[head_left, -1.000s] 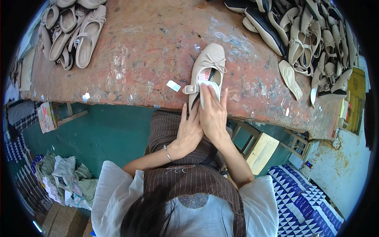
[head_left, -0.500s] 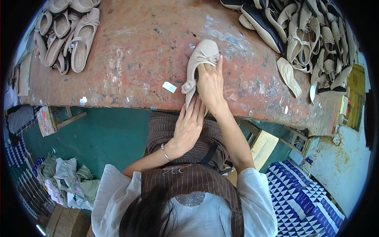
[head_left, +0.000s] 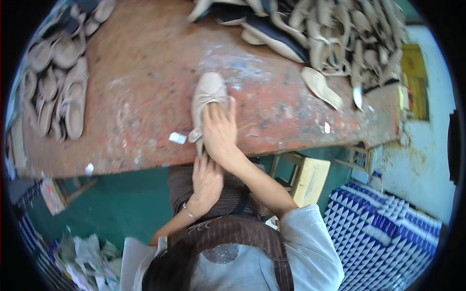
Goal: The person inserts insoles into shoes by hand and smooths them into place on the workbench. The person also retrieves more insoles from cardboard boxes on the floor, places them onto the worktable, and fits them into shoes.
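Note:
A beige flat shoe with a small bow [head_left: 211, 83] lies on the worn reddish table, toe pointing away from me and heel at the near edge. The fingers of my right hand [head_left: 219, 136] reach into its opening, while the thumb stays along the outer right side. Against the heel end are the fingers of my left hand [head_left: 208, 184], close together; its thumb is hidden. Both hands hold the shoe. Just left of the heel lies a small white label [head_left: 177, 138]. Motion blur softens the shoe's details.
Piled beige shoes [head_left: 327, 43] cover the table's far right, with a loose pale insole [head_left: 320, 88] before them. More beige shoes [head_left: 75, 99] stand at the left. Under the table are a wooden stool [head_left: 311, 180], blue-and-white patterned boxes [head_left: 383, 233] and crumpled cloth [head_left: 90, 257].
My view has shifted, so the table and shoe piles sit differently in the picture. Both hands keep their places on the shoe, the right inside it and the left at the heel.

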The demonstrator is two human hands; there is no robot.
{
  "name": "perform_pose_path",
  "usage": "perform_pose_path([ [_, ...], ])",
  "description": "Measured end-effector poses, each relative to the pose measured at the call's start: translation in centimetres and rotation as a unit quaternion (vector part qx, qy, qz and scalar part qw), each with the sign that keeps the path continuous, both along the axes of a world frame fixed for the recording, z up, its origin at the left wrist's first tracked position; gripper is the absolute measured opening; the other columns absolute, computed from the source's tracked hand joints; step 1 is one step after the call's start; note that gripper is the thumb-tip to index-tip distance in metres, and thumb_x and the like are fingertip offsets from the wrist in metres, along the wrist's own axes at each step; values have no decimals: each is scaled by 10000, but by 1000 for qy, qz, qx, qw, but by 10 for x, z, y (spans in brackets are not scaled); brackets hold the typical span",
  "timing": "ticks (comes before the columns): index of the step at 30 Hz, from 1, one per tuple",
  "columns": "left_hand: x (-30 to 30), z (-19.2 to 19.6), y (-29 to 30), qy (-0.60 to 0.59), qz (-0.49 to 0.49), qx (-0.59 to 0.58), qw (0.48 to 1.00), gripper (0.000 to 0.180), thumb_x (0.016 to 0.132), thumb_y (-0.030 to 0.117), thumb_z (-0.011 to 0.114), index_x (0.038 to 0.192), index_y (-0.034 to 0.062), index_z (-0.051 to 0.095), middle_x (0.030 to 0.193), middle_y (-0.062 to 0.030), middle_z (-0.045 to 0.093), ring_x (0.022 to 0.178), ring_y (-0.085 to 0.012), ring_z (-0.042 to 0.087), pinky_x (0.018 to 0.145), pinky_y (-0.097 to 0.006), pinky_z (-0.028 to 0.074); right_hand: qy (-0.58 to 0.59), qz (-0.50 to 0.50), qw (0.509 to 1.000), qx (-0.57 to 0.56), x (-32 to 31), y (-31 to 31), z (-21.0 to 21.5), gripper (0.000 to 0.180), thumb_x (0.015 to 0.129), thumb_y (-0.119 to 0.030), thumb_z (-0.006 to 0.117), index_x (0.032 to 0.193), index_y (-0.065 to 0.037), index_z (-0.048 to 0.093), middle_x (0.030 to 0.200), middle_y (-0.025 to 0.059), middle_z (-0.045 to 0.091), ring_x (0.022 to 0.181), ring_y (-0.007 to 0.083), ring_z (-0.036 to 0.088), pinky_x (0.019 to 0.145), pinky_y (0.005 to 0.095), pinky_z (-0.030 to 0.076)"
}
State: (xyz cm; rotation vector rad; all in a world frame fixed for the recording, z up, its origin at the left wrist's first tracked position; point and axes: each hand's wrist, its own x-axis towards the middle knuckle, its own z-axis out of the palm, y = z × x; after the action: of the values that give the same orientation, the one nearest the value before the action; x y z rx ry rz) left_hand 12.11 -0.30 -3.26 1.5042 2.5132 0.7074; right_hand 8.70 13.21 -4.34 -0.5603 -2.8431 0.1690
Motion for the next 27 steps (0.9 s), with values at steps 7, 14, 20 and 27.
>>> perform_pose_path([
  [7,-31,-1,27,-13,123,67,990,311,722,107,740,994,18,619,1198,-178,616,1185,-378,536,1036,-551,355,84,150,952,-255,9,46,31,224,788,-43,614,971,-12,740,868,147,717,965,311,691,1156,585,225],
  [14,-227,82,-16,219,147,189,946,136,796,-68,601,769,10,494,901,-191,571,872,-381,541,829,-458,463,425,-536,623,-380,192,268,-3,416,936,-195,635,1306,-26,549,1153,98,613,985,194,605,814,346,512],
  [20,-391,178,4,412,279,241,833,248,933,189,643,1092,-1,658,1012,-146,675,934,-301,629,845,-371,481,578,-477,352,-561,192,304,-13,568,973,-282,624,1369,73,426,1412,253,479,1240,367,549,1024,528,478],
  [27,-274,81,321,-764,94,185,610,558,950,360,644,1377,63,441,1367,-183,500,1244,-306,502,923,-476,511,653,-320,325,-605,195,339,-41,404,996,-211,560,1340,-13,490,1294,139,585,1226,300,549,1068,457,455],
])
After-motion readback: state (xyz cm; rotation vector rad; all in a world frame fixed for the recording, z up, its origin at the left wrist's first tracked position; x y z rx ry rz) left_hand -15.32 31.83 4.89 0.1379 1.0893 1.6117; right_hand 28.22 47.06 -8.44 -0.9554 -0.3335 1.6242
